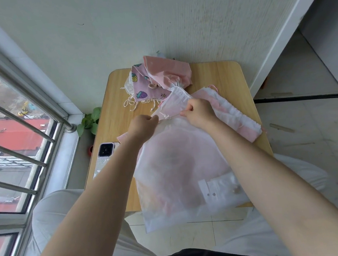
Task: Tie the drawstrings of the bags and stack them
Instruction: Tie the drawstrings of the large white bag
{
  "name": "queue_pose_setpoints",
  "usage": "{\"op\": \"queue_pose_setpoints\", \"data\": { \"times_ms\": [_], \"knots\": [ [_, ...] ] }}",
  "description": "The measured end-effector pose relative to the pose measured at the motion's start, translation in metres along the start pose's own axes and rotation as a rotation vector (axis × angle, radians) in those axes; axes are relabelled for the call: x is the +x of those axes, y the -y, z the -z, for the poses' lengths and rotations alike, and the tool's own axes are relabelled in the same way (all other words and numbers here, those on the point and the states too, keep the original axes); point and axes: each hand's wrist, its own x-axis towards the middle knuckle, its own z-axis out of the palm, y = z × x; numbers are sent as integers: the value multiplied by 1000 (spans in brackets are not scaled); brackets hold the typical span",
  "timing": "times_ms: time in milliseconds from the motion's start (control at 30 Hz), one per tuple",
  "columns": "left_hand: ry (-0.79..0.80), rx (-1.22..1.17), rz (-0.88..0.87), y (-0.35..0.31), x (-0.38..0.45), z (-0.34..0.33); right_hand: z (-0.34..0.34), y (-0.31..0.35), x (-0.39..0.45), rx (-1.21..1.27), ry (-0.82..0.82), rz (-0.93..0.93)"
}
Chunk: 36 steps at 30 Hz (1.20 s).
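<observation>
A translucent white bag (184, 167) is laid on the wooden table (231, 74), its long axis running from the near edge, which it overhangs, away toward the wall. Its gathered neck (177, 101) lies at the far end, directly between the two hands. A thin white drawstring (166, 116) is seen at the neck, with a small knot or bow apparently being formed there.

The left hand (143, 124) is curled and appears to pinch the cord just left of the neck. The right hand (198, 110) is curled likewise, gripping cord or gathered fabric on the right; which one cannot be told. Both hands are about equally near the knot, so tightening is judged to call for an outward pull across the bag's axis.

A pink-and-white bag (239, 119) lies beside the right hand. A heap of pink printed bags (159, 77) is set at the far edge. A phone (104, 152) rests at the left.
</observation>
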Motion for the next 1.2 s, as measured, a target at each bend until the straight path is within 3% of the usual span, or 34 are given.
{"op": "queue_pose_setpoints", "data": {
  "times_ms": [100,200,333,533,667,733,867,933,1000,1067,1200],
  "knots": [
    [3,141,-34,6,3,3,1,-1,3,-26,5,-18],
    [-51,137,-68,5,6,8,1,3,5,-21,-14,0],
    [-121,-9,-150,-7,9,17,15,21,10,42,-91,71],
    [-306,-370,-323,-46,-3,33,34,62,10,464,-240,264],
    [-320,-455,-299,-33,-12,28,29,53,-1,407,-294,373],
    [-257,-354,-199,-17,-12,21,22,45,-9,328,-151,313],
    [1,8,43,5,-14,17,3,28,-21,-85,375,190],
    [-92,-1,63,5,-16,18,-7,24,-28,-236,603,152],
    [-312,-23,17,3,-16,19,-15,26,-33,-383,781,123],
    [-378,44,-59,2,-12,21,-15,31,-34,-451,854,80],
    [-140,260,-83,11,7,22,7,47,-27,-457,865,-21]
  ]
}}
